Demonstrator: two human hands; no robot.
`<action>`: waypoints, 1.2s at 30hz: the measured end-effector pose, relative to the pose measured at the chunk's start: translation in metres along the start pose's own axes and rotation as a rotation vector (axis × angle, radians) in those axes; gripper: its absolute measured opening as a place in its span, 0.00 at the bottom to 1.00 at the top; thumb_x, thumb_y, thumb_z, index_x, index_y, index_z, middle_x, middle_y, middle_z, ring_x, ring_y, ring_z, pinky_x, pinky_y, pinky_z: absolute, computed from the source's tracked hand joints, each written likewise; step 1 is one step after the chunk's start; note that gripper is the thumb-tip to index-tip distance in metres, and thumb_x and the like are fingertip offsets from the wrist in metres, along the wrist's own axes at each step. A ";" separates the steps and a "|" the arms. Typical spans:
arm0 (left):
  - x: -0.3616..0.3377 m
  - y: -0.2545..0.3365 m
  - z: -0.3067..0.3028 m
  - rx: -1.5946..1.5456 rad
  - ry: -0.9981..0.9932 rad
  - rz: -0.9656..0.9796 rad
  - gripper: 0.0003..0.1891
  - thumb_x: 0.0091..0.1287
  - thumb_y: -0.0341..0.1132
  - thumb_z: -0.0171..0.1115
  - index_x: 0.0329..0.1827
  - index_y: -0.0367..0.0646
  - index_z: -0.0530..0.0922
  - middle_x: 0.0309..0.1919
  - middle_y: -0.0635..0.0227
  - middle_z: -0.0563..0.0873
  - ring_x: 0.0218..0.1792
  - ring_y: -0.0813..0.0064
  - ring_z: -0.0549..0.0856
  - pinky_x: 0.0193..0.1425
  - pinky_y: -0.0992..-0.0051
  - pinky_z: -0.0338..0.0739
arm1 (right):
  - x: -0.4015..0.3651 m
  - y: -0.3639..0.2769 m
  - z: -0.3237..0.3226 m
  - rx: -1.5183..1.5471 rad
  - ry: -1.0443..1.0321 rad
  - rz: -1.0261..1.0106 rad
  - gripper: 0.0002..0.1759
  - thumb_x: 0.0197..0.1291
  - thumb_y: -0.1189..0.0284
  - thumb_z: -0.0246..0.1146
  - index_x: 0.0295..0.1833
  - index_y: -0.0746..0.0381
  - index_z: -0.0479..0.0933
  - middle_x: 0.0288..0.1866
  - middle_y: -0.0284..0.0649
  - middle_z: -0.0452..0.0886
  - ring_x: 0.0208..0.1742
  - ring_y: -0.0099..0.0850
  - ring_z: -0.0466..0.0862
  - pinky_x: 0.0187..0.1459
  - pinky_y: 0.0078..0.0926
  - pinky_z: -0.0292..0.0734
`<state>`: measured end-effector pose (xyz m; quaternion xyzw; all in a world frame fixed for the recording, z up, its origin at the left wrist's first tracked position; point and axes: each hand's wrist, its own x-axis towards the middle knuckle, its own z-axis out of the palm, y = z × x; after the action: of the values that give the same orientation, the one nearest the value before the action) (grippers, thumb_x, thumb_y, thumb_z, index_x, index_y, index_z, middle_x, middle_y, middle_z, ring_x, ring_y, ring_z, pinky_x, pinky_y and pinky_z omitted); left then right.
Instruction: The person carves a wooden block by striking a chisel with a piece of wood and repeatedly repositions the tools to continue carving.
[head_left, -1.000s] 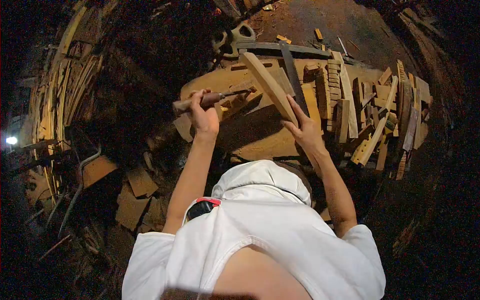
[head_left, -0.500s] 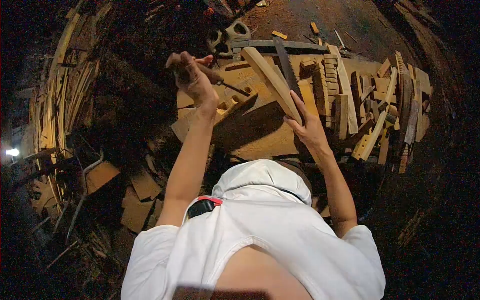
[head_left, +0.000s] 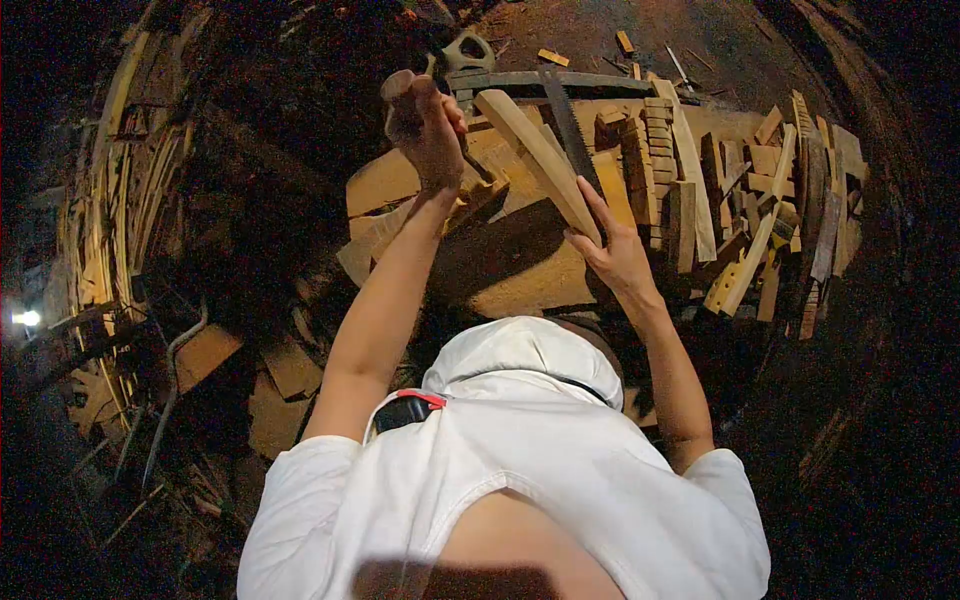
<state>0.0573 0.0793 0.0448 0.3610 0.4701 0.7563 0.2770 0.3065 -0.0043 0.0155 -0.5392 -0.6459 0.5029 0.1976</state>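
Note:
My left hand [head_left: 428, 125] is raised over the left part of the bench, fingers wrapped round a wooden-handled tool that looks like a chisel [head_left: 481, 170]. Its handle is mostly hidden by the fist, and its thin shaft slants down to the right. Below it lies a wooden block with cut recesses [head_left: 480, 200]. My right hand [head_left: 615, 255] grips the near end of a long pale wooden bar [head_left: 535, 150], which slopes away to the upper left. A saw blade [head_left: 567, 120] lies just right of the bar, close to my fingertips.
Several wood pieces [head_left: 690, 225] crowd the bench's right side, with a yellowish board [head_left: 612, 190] near my right hand. A grey beam [head_left: 560, 82] and a concrete block [head_left: 468, 50] stand at the back. Long wood strips [head_left: 110, 220] are piled at far left.
My left hand has moved up and right with the tool, its fingers now closed more tightly. My right hand and the wooden bar have barely moved.

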 end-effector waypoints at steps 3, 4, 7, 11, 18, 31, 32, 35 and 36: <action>-0.002 -0.002 0.001 0.040 -0.112 0.052 0.24 0.74 0.56 0.61 0.26 0.48 0.71 0.15 0.76 0.75 0.15 0.85 0.73 0.19 0.78 0.66 | 0.000 0.001 -0.001 -0.004 0.012 -0.018 0.42 0.62 0.61 0.70 0.80 0.43 0.61 0.64 0.51 0.82 0.63 0.47 0.83 0.61 0.38 0.78; -0.003 -0.005 0.001 0.040 -0.112 0.049 0.24 0.74 0.56 0.61 0.26 0.48 0.71 0.15 0.76 0.75 0.15 0.85 0.73 0.19 0.78 0.66 | 0.000 0.001 -0.001 -0.004 0.013 -0.016 0.42 0.62 0.61 0.70 0.80 0.43 0.61 0.64 0.51 0.82 0.63 0.47 0.83 0.61 0.38 0.78; -0.005 -0.013 -0.001 0.041 -0.161 0.044 0.23 0.75 0.53 0.61 0.25 0.47 0.73 0.15 0.75 0.76 0.15 0.86 0.74 0.18 0.79 0.66 | 0.001 0.002 -0.001 0.016 0.016 -0.023 0.42 0.62 0.62 0.70 0.80 0.44 0.61 0.64 0.52 0.82 0.63 0.48 0.83 0.61 0.38 0.78; -0.009 -0.019 -0.005 0.065 -0.268 0.061 0.15 0.74 0.46 0.64 0.36 0.44 0.77 0.19 0.72 0.80 0.17 0.82 0.77 0.20 0.77 0.71 | 0.001 -0.003 -0.003 0.001 0.026 -0.043 0.42 0.61 0.65 0.70 0.80 0.44 0.61 0.65 0.52 0.81 0.64 0.47 0.82 0.63 0.38 0.77; -0.015 -0.019 0.011 0.095 -0.281 0.023 0.08 0.72 0.37 0.66 0.37 0.45 0.77 0.21 0.74 0.80 0.19 0.82 0.78 0.20 0.78 0.71 | 0.017 -0.022 -0.017 0.176 0.025 -0.170 0.44 0.59 0.76 0.67 0.81 0.49 0.59 0.70 0.49 0.77 0.68 0.41 0.79 0.67 0.34 0.74; -0.009 -0.026 0.035 0.409 -0.575 0.353 0.08 0.71 0.35 0.65 0.44 0.38 0.82 0.29 0.72 0.85 0.29 0.85 0.80 0.32 0.79 0.75 | 0.020 -0.099 -0.058 -0.141 0.138 -0.316 0.45 0.57 0.73 0.65 0.81 0.41 0.60 0.53 0.53 0.85 0.52 0.41 0.87 0.58 0.36 0.79; -0.004 -0.031 0.035 0.405 -0.577 0.356 0.08 0.71 0.35 0.65 0.44 0.38 0.82 0.29 0.72 0.85 0.29 0.85 0.80 0.32 0.79 0.75 | 0.020 -0.104 -0.064 -0.079 0.136 -0.386 0.43 0.61 0.76 0.63 0.81 0.45 0.60 0.60 0.51 0.82 0.55 0.38 0.85 0.60 0.35 0.78; -0.004 -0.028 0.032 0.389 -0.637 0.378 0.07 0.71 0.31 0.65 0.47 0.38 0.82 0.34 0.70 0.86 0.31 0.83 0.81 0.32 0.78 0.76 | 0.024 -0.114 -0.059 0.016 0.270 -0.637 0.41 0.64 0.81 0.59 0.82 0.48 0.59 0.64 0.51 0.82 0.58 0.33 0.84 0.62 0.33 0.78; -0.006 -0.033 0.028 0.330 -0.648 0.320 0.10 0.72 0.35 0.65 0.49 0.39 0.81 0.35 0.70 0.86 0.33 0.82 0.81 0.35 0.77 0.77 | 0.025 -0.116 -0.055 0.035 0.328 -0.669 0.42 0.64 0.81 0.58 0.82 0.48 0.58 0.64 0.51 0.82 0.58 0.33 0.84 0.62 0.32 0.78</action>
<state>0.0861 0.1028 0.0213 0.6890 0.4114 0.5514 0.2281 0.2843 0.0528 0.1311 -0.3684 -0.7374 0.3287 0.4610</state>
